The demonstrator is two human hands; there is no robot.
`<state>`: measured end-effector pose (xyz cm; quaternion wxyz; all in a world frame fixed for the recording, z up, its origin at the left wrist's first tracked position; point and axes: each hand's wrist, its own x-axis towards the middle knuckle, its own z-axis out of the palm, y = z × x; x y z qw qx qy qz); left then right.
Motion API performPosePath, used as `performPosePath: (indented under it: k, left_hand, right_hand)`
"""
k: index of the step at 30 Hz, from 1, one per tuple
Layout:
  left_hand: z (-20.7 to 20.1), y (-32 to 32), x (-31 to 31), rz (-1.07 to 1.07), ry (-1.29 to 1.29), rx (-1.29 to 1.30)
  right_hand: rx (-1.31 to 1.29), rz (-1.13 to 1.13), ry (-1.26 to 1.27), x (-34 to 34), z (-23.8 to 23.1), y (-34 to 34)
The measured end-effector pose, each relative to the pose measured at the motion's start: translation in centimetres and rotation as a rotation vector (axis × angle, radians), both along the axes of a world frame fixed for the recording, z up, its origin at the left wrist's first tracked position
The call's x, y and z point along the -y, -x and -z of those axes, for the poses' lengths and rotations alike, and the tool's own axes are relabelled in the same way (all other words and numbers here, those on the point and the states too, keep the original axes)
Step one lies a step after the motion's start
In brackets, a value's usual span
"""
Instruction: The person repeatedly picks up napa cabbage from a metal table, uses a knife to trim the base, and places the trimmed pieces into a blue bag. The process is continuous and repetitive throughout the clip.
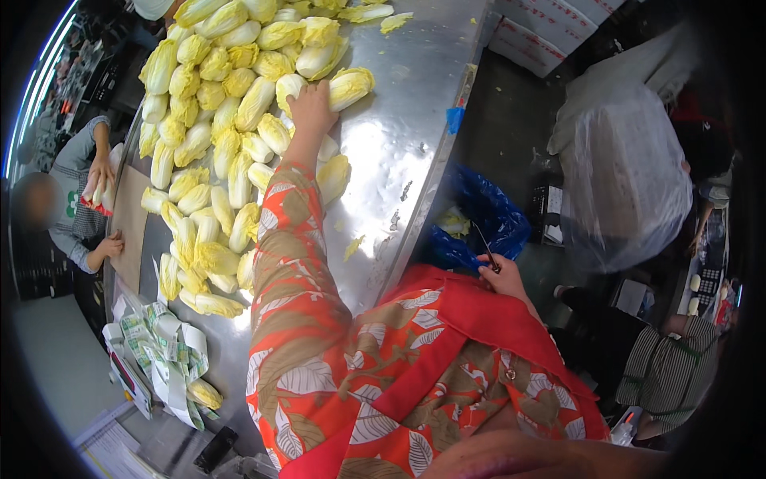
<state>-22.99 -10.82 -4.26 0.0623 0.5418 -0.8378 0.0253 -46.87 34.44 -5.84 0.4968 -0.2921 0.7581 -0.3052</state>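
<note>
Over the heap of pale yellow napa cabbages [257, 104] on the metal table, my left arm stretches forward. At the heap's right edge, my left hand [313, 110] is closed on a napa cabbage [351, 88], whose leafy end points right; the fingertips are partly hidden. My right hand [503, 275] is low at my right side, wrapped round the dark handle of a knife [483, 239]. The thin blade points up and away, in front of a blue plastic bag [503, 227] with pale leaf trimmings [454, 223] in it.
The metal table [399, 160] ends in a raised right edge with blue tape [454, 120]. Printed label strips [163, 339] lie near left. Across the table, a person [76, 191] holds a red-and-white bundle. White boxes [531, 36] and a clear plastic-covered stack [626, 176] stand to the right.
</note>
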Motion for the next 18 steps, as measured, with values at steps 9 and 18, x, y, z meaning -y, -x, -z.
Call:
performPosePath:
  k: [9,18]
  left_hand:
    - [-8.2,-0.8,-10.8,0.279,-0.266,-0.465]
    - [-12.5,4.3,-21.2,0.719,-0.589,-0.744]
  right_hand:
    - [0.086,0.142,0.238,5.1,-3.8,0.5]
    - [0.712,0.138,0.440,9.9,-6.7,0.5]
